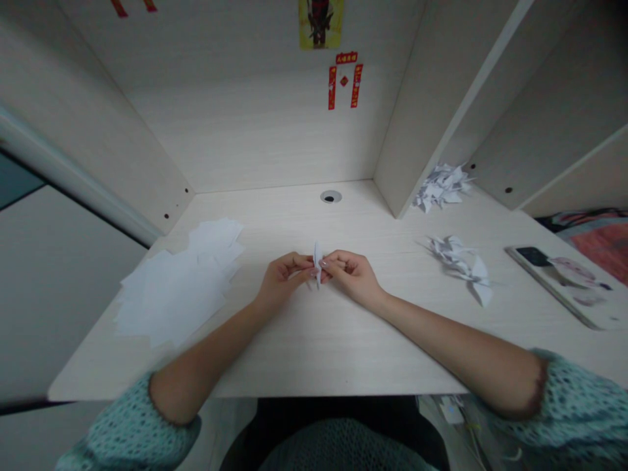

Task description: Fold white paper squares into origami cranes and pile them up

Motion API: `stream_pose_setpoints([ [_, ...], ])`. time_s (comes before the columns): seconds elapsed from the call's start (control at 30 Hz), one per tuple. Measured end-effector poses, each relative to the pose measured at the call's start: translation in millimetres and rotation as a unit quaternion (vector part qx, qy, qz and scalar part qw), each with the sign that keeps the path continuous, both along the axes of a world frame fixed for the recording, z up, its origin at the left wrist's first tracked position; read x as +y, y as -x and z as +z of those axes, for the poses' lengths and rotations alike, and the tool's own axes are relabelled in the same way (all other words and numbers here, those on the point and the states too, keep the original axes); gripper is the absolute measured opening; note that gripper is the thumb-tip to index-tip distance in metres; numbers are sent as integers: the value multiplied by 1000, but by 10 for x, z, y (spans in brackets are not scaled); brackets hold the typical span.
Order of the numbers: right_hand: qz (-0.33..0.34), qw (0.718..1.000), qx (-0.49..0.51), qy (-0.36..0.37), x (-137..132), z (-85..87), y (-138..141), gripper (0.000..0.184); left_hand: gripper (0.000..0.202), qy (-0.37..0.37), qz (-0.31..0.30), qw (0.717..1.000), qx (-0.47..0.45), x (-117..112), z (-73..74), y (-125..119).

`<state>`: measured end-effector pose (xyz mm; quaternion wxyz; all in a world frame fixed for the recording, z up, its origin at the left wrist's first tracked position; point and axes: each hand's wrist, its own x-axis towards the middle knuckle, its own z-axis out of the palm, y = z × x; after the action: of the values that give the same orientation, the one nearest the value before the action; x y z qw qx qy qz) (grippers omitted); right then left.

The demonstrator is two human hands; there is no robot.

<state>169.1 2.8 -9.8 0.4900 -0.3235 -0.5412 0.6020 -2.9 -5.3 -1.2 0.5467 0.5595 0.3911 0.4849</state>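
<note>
Between both hands, just over the middle of the desk, stands a small folded piece of white paper (pixel 317 261), seen nearly edge-on. My left hand (pixel 287 273) pinches its left side with thumb and fingers. From the right, my right hand (pixel 352 275) pinches the same paper, its fingertips close to those of the left. The paper's exact folded shape is too small to make out.
White paper sheets (pixel 181 281) lie spread at the left. Folded paper pieces (pixel 458 261) lie at the right, with a heap of more paper pieces (pixel 444 186) behind, beside an upright panel (pixel 426 118). A phone (pixel 569 284) rests far right. A cable hole (pixel 331 196) sits at the back.
</note>
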Motion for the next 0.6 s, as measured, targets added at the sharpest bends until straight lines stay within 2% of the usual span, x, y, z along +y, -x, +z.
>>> stream_pose_setpoints([
  [0.2,-64,994,-77,-36,-2,1,10,25,17,-38,36,998,41,-8,9,-7],
  [0.43,-67,991,-87,-80,-18,15,1,23,15,-44,81,994,54,0,20,3],
  [0.6,-65,990,-93,-80,-28,15,-1,20,16,-45,91,993,56,6,21,6],
])
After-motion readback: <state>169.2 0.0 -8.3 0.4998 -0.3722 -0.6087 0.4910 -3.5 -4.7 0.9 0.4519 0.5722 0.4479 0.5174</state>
